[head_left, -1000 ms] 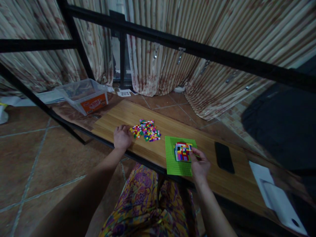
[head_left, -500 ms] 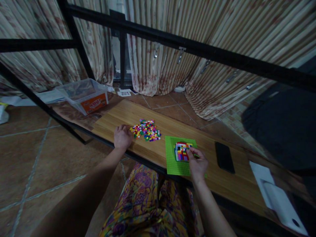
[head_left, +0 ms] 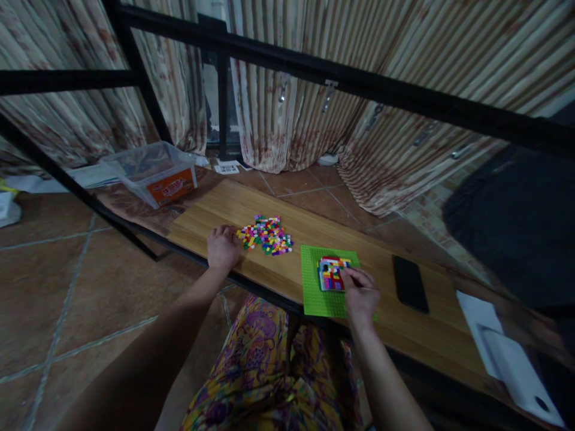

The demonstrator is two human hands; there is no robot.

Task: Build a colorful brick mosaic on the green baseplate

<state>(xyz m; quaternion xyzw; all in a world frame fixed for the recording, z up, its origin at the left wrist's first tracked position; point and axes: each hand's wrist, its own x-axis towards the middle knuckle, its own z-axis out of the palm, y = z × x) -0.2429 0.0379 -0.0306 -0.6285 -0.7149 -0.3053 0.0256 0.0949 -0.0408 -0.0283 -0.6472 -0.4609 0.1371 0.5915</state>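
My right hand [head_left: 362, 293] is closed in a pinch over the right edge of a layered build of multicoloured toy bricks [head_left: 331, 276]. Whatever lies between its thumb and forefinger is too small to make out. Under the build is a green studded baseplate [head_left: 312, 299], partly covered by the hand. My left hand [head_left: 223, 246] rests on the wooden board with curled fingers, at the left edge of a loose pile of small coloured bricks [head_left: 272, 235]. Its fingertips touch the pile's edge, and what they hold, if anything, is hidden.
A black phone [head_left: 410, 284] lies on the wooden board [head_left: 211, 209], right of the baseplate. Beyond the board's left end stands a clear plastic box [head_left: 153, 173] with an orange label. A black metal rail [head_left: 287, 54] crosses above. A white object [head_left: 516, 371] sits at the far right.
Both hands keep almost the same places and poses. The right fingers shift only slightly at the build's edge, and the view tilts a little.
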